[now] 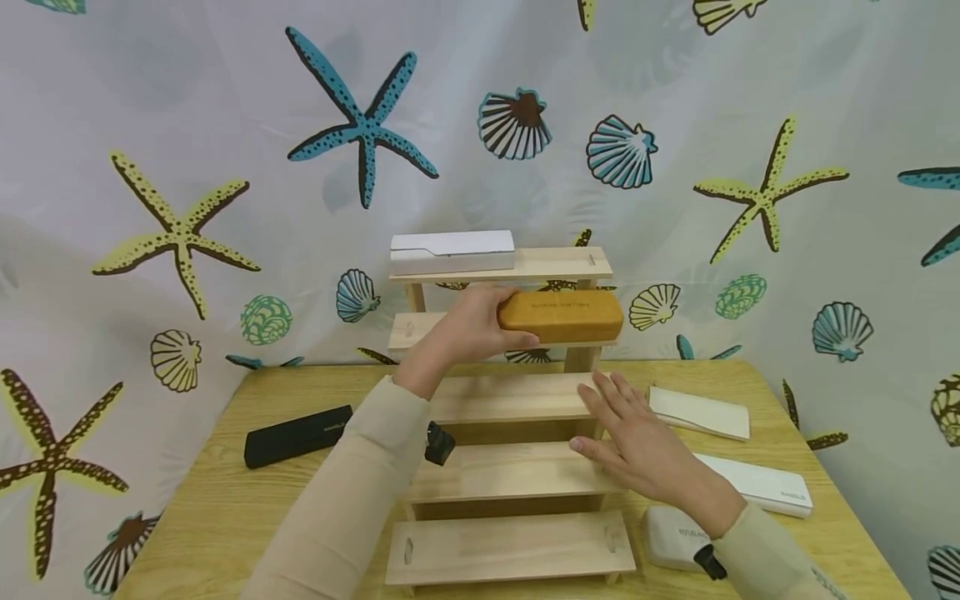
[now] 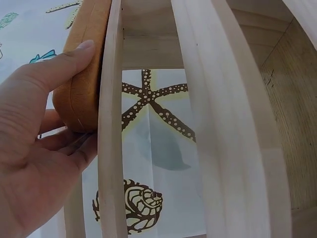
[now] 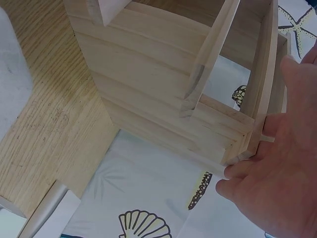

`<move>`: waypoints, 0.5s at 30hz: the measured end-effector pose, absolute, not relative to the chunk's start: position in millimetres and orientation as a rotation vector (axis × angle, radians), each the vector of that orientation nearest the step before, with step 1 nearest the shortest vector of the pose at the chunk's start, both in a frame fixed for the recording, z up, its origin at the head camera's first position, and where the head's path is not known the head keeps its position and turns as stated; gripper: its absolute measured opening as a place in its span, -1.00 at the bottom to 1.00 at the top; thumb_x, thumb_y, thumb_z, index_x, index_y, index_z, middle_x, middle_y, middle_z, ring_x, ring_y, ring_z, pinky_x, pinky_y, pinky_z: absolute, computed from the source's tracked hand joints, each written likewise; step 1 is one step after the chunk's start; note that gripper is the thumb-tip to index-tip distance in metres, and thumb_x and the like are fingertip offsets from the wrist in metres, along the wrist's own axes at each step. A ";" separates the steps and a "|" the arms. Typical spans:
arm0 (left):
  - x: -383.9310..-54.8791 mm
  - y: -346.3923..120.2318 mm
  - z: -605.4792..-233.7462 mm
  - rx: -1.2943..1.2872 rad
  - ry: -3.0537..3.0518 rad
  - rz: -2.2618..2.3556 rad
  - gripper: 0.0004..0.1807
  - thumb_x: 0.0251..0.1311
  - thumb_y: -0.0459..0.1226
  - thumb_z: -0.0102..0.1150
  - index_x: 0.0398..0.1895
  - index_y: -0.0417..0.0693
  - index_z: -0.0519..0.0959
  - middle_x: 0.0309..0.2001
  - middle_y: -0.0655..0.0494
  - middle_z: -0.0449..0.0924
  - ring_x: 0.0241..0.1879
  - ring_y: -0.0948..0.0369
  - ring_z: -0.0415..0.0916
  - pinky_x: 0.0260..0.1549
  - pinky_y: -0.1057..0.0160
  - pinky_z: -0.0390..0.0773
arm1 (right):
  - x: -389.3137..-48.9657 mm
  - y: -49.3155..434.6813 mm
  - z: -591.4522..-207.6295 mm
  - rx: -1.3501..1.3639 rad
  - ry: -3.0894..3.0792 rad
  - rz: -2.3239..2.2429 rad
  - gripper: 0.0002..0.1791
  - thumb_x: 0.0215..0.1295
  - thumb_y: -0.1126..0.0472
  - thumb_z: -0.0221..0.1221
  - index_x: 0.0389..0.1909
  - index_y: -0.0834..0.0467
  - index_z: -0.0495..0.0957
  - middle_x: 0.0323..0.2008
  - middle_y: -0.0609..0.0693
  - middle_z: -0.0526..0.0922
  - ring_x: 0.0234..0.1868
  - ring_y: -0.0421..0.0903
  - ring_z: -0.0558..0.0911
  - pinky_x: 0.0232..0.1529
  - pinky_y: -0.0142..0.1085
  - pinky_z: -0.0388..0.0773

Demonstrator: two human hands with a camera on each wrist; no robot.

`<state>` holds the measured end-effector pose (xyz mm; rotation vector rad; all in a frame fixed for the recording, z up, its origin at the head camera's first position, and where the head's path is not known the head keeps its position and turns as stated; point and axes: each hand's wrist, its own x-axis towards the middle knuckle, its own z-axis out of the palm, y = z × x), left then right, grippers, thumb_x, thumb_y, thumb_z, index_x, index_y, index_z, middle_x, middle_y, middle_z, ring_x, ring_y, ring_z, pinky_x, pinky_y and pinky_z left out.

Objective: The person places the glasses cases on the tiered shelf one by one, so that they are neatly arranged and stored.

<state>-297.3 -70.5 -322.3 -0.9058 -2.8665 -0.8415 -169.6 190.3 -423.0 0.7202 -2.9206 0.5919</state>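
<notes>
An orange-brown glasses case (image 1: 561, 317) with printed lettering lies lengthwise at the right of the second-highest shelf. My left hand (image 1: 480, 323) grips its left end, thumb on the near side and fingers curled round the end; the left wrist view shows the case (image 2: 81, 94) right against the shelf's wooden edge. My right hand (image 1: 637, 433) is held with fingers extended by the right side of the stepped wooden rack (image 1: 510, 546). In the right wrist view, its fingertips (image 3: 237, 171) are right at a shelf's end. A white glasses case (image 1: 452, 253) lies on the top shelf's left part.
On the table (image 1: 225, 517), a black glasses case (image 1: 296, 436) lies left of the rack. To the right are a flat cream case (image 1: 701, 412), a long white case (image 1: 761, 485) and a rounded white case (image 1: 667, 537), partly below my right wrist. A patterned curtain (image 1: 465, 100) hangs behind.
</notes>
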 end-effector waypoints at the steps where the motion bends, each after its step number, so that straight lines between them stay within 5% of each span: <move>1: -297.5 -70.5 -322.6 -0.899 -2.866 -0.842 -0.17 0.22 0.01 0.52 0.48 -0.16 0.46 0.12 -0.06 0.66 -0.01 0.05 0.54 0.03 0.07 0.57 | -169.7 190.3 -422.9 0.721 -2.920 0.592 -0.14 0.59 -0.22 0.07 0.67 0.18 0.11 0.69 0.27 -0.02 0.69 0.36 -0.05 0.58 0.35 0.06; 9: -296.7 -69.8 -325.7 -0.863 -2.856 -0.826 -0.05 0.23 0.03 0.51 0.56 -0.26 0.34 0.36 -0.14 0.55 0.18 -0.02 0.51 0.19 0.00 0.54 | -169.3 190.8 -421.9 0.719 -2.920 0.592 -0.14 0.59 -0.22 0.08 0.67 0.19 0.11 0.69 0.28 -0.01 0.69 0.36 -0.05 0.59 0.34 0.04; 15: -296.3 -69.9 -329.2 -0.878 -2.826 -0.831 -0.03 0.23 0.02 0.52 0.56 -0.30 0.33 0.33 -0.17 0.56 0.13 -0.02 0.52 0.16 0.01 0.57 | -170.0 191.1 -423.0 0.719 -2.921 0.591 -0.13 0.59 -0.22 0.08 0.67 0.19 0.11 0.69 0.28 -0.02 0.69 0.36 -0.05 0.60 0.33 0.03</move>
